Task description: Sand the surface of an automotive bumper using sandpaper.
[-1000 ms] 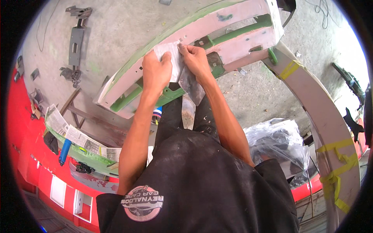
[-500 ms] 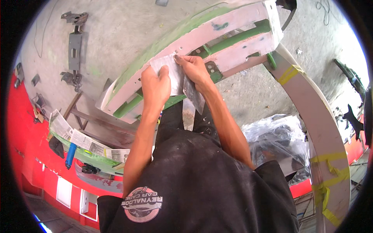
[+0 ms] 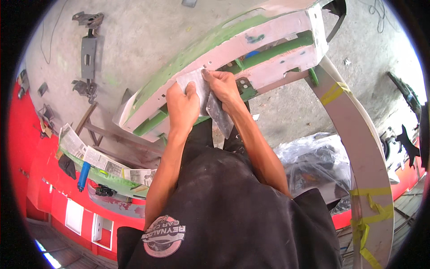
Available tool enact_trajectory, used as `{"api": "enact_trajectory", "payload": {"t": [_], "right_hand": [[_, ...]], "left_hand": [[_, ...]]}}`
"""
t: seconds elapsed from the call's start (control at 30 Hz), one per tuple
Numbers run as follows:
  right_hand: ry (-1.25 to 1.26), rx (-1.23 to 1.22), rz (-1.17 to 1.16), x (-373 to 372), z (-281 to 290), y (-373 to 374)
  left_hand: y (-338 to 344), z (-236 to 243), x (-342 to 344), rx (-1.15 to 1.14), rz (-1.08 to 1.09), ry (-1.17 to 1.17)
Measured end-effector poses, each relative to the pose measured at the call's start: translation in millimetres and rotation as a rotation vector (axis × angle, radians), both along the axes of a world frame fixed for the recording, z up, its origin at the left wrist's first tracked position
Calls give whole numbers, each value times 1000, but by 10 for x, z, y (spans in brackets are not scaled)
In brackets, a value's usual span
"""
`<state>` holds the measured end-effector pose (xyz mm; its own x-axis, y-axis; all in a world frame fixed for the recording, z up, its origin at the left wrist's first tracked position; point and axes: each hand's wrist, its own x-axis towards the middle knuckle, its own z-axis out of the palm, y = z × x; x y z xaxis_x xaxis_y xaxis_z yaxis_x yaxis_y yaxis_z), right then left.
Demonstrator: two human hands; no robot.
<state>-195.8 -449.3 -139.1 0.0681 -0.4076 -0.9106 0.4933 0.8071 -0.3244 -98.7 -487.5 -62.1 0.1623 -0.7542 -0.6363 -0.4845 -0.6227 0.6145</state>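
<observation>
Both my hands hold a sheet of sandpaper (image 3: 197, 82) in front of a car bumper (image 3: 268, 63) coated in pale pink and green. My left hand (image 3: 182, 107) pinches the left side of the sheet, thumb on top. At its upper right edge, my right hand (image 3: 222, 87) grips it between thumb and fingers. The sheet's pale side faces up, and a dark grey part (image 3: 219, 117) hangs down below my right hand. Part of the bumper lies hidden behind the sheet and my hands.
A curved pinkish panel with yellow tape (image 3: 358, 134) stands along the right. Clear plastic sheeting (image 3: 313, 157) lies near it. On the left are a wooden stand (image 3: 112, 140), newspapers (image 3: 101, 162) and a blue cylinder (image 3: 83, 176). Dark metal parts (image 3: 88, 56) lie on the concrete floor.
The whole view has shifted slightly. My hands keep their grip on the sandpaper and have barely moved against the bumper. A blue thing now shows through the bumper's upper slot.
</observation>
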Motion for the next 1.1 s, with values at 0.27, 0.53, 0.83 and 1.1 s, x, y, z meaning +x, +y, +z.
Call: {"api": "enact_trajectory", "payload": {"t": [0.27, 0.53, 0.83, 1.1], "right_hand": [[-67, 44, -150, 44, 44, -49], [-23, 16, -101, 16, 0, -26], [138, -334, 267, -134, 241, 330], [357, -401, 184, 17, 207, 353]], "left_hand": [[-91, 32, -68, 3, -66, -61], [-174, -46, 97, 116, -165, -68], [96, 328, 575, -103, -510, 74], [-14, 323, 566, -89, -504, -24]]}}
